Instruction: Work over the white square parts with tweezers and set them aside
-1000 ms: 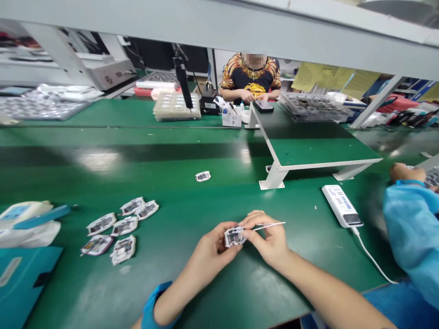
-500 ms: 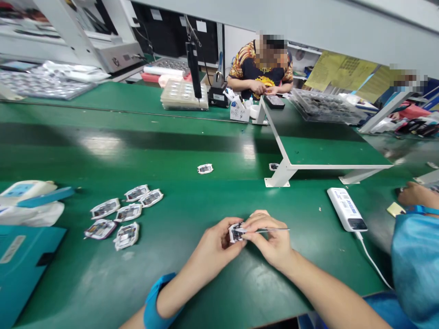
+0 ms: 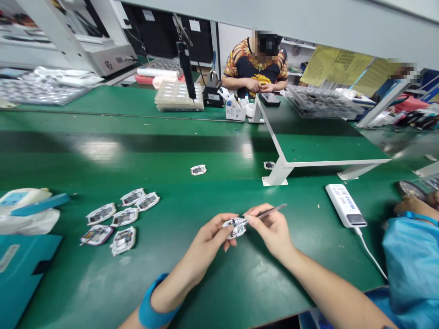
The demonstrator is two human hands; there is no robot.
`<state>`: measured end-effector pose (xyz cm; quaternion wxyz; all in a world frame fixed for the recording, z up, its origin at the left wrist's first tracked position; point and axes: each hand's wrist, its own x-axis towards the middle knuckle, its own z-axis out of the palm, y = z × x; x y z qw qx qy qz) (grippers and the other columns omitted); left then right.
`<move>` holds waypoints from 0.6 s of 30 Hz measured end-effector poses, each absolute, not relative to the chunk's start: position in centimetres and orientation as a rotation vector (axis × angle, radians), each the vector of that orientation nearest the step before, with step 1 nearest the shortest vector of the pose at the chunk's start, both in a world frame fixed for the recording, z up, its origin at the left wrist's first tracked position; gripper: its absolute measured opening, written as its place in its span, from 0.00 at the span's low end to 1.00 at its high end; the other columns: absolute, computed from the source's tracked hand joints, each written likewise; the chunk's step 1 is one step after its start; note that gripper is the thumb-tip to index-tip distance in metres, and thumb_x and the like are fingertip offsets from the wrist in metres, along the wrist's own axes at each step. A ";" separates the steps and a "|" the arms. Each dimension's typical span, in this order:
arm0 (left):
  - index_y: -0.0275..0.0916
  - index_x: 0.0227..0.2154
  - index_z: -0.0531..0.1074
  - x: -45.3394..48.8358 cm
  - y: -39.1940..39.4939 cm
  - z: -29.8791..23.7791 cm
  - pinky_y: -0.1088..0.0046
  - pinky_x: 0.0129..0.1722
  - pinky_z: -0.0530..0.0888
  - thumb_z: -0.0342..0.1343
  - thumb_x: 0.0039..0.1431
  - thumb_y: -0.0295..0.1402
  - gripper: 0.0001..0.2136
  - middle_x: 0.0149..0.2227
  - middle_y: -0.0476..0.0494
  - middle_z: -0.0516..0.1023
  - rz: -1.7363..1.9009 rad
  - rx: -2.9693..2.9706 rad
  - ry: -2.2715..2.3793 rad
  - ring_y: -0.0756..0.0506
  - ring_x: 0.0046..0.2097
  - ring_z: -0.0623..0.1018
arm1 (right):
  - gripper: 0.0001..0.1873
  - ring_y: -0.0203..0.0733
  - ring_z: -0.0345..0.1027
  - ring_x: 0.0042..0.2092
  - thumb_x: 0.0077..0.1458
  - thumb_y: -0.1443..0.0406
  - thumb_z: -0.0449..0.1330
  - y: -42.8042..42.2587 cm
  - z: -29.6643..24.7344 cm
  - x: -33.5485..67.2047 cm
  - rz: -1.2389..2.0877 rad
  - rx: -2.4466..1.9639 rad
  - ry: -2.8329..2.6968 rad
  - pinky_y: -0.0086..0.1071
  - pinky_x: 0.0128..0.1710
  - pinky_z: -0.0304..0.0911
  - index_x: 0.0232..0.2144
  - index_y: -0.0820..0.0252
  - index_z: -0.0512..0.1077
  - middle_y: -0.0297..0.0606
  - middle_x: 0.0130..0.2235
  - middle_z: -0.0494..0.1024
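Observation:
My left hand [image 3: 211, 240] pinches a small white-framed electronic unit [image 3: 237, 227], its thumb on the top face and fingers beneath. Between the thumb and fingers of my right hand [image 3: 269, 226] is a pair of metal tweezers [image 3: 273, 211], its tail pointing up and right and its tip at the unit's upper edge. Whether the tips grip a part is too small to tell. On the green table to the left lie several similar white-framed units [image 3: 124, 240] in a loose group. One more such unit [image 3: 198, 170] lies farther off, ahead of my hands.
A raised green shelf [image 3: 336, 148] on white legs stands ahead right, with another unit [image 3: 269, 165] by its leg. A white power bank [image 3: 345, 205] with a cable lies at right. A teal folder [image 3: 24, 278] is at left. Co-workers sit opposite and at my right; an electric screwdriver [image 3: 186, 68] hangs ahead.
My left hand has turned the unit so its face shows more, with the thumb now on it. The tweezers have tilted upward in my right hand. The view has shifted slightly right.

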<state>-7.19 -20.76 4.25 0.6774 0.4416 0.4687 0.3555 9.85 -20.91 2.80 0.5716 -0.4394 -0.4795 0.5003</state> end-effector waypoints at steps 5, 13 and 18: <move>0.34 0.40 0.73 -7.2 -20.8 3.7 0.75 0.24 0.64 0.58 0.57 0.41 0.15 0.24 0.49 0.73 0.815 0.982 1.059 0.50 0.26 0.69 | 0.09 0.37 0.73 0.31 0.49 0.60 0.69 -20.6 2.9 9.8 1.311 -1.016 -1.044 0.30 0.34 0.67 0.27 0.57 0.74 0.32 0.29 0.79; 0.34 0.39 0.75 -7.2 -20.8 4.2 0.76 0.24 0.64 0.60 0.55 0.40 0.14 0.26 0.48 0.75 0.841 0.859 1.057 0.51 0.26 0.70 | 0.08 0.37 0.74 0.33 0.48 0.60 0.69 -20.7 2.8 9.7 1.268 -1.009 -0.993 0.31 0.36 0.68 0.28 0.57 0.74 0.33 0.30 0.80; 0.33 0.40 0.77 -7.0 -20.9 4.1 0.75 0.24 0.64 0.61 0.52 0.38 0.15 0.26 0.46 0.76 0.846 0.782 1.055 0.50 0.26 0.70 | 0.03 0.40 0.75 0.36 0.50 0.65 0.68 -21.0 2.5 9.5 1.148 -0.971 -1.098 0.33 0.38 0.70 0.29 0.55 0.76 0.34 0.33 0.80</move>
